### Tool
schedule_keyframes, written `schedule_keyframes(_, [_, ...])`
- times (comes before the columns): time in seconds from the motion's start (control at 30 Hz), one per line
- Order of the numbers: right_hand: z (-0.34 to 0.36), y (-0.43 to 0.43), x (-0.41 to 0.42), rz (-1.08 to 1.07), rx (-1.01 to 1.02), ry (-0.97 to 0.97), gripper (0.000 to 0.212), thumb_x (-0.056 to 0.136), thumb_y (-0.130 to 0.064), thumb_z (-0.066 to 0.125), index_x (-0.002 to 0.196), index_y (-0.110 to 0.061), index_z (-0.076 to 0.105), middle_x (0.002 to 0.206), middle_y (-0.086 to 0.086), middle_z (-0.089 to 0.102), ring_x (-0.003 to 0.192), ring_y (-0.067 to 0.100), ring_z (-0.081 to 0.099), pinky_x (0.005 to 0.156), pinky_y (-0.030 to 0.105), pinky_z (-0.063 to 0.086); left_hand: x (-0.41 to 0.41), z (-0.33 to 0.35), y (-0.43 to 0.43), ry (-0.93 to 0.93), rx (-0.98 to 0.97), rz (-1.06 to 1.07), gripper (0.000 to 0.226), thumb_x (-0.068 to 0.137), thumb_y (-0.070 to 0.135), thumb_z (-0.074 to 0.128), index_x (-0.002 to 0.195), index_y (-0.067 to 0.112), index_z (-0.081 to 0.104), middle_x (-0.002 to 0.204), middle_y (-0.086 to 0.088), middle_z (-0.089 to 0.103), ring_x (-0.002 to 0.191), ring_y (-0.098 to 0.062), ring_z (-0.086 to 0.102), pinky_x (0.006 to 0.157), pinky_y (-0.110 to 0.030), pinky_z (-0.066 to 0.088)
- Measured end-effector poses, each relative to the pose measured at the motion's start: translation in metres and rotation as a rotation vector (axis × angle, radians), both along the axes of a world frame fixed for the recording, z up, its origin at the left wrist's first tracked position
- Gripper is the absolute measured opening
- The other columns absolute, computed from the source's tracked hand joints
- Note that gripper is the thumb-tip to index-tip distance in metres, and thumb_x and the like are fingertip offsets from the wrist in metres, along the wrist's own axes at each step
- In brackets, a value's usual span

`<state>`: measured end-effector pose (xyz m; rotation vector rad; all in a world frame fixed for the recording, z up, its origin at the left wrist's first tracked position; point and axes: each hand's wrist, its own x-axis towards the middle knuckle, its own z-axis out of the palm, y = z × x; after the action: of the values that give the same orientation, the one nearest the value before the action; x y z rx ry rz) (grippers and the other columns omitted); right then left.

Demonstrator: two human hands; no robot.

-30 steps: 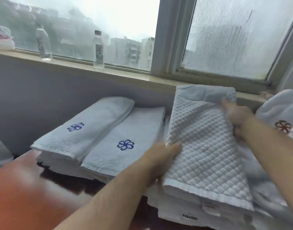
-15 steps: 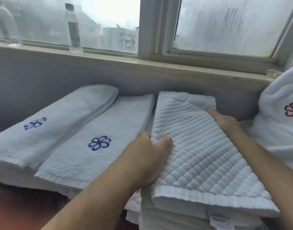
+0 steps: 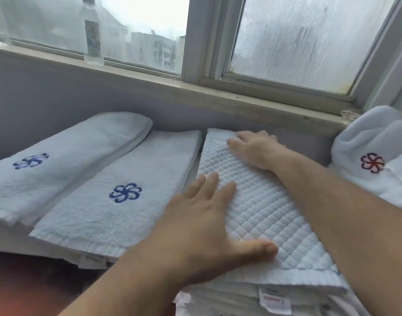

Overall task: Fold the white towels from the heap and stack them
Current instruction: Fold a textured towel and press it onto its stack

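Both hands lie flat on the quilted towel (image 3: 263, 206), fingers straight, gripping nothing. Your left hand (image 3: 209, 226) presses the near left edge, and your right hand (image 3: 254, 149) the far end by the wall (image 3: 81, 96). The towel sits on top of the right-hand stack (image 3: 229, 297), just beside the two blue-emblem towels (image 3: 118, 201). Press evenly and square its edges to the layers below before lifting off; the near hem looks slightly skewed. The heap (image 3: 366, 142) is at far right.
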<state>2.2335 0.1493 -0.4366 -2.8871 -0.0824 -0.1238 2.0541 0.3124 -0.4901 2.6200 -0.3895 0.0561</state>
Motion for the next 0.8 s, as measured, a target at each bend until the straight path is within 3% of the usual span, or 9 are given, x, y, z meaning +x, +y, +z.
schedule_keyframes(0.27, [-0.02,-0.002,0.03,-0.013,-0.022,0.073,0.076,0.084,-0.083,0.026,0.153,-0.053,0.022,0.165,0.003,0.02,0.151,0.035,0.008,0.119,0.057,0.012,0.009,-0.008,0.003,0.04,-0.001,-0.014,0.119,0.059,0.1,0.04,0.154,0.047,-0.006,0.163,0.023,-0.018,0.148,0.002,-0.02,0.125,-0.043,0.001])
schedule_keyframes(0.47, [-0.021,-0.008,0.007,0.031,0.074,-0.014,0.062,0.1,-0.06,0.035,0.158,-0.042,0.025,0.168,0.002,0.015,0.154,0.029,0.006,0.122,0.05,0.009,0.011,-0.01,0.005,0.08,-0.026,-0.029,0.125,0.05,0.104,0.035,0.155,0.048,-0.002,0.163,0.025,-0.016,0.148,0.002,-0.017,0.125,-0.045,0.003])
schedule_keyframes(0.63, [-0.029,-0.024,-0.057,0.07,0.185,0.121,0.062,0.103,-0.051,0.037,0.161,-0.033,0.02,0.171,-0.002,-0.004,0.156,0.022,-0.011,0.124,0.046,-0.004,0.014,-0.007,0.005,0.096,0.011,-0.035,0.129,0.047,0.106,0.032,0.156,0.046,-0.001,0.164,0.02,-0.017,0.15,-0.001,-0.015,0.125,-0.045,0.006])
schedule_keyframes(0.8, [-0.032,-0.034,-0.145,0.161,0.19,0.163,0.058,0.109,-0.04,0.027,0.162,-0.018,0.018,0.171,0.003,0.004,0.157,0.021,-0.004,0.126,0.037,0.0,-0.005,-0.001,0.006,0.03,-0.003,0.015,0.096,0.08,0.088,0.037,0.159,0.04,0.008,0.168,0.011,-0.004,0.154,-0.008,0.0,0.125,-0.038,0.007])
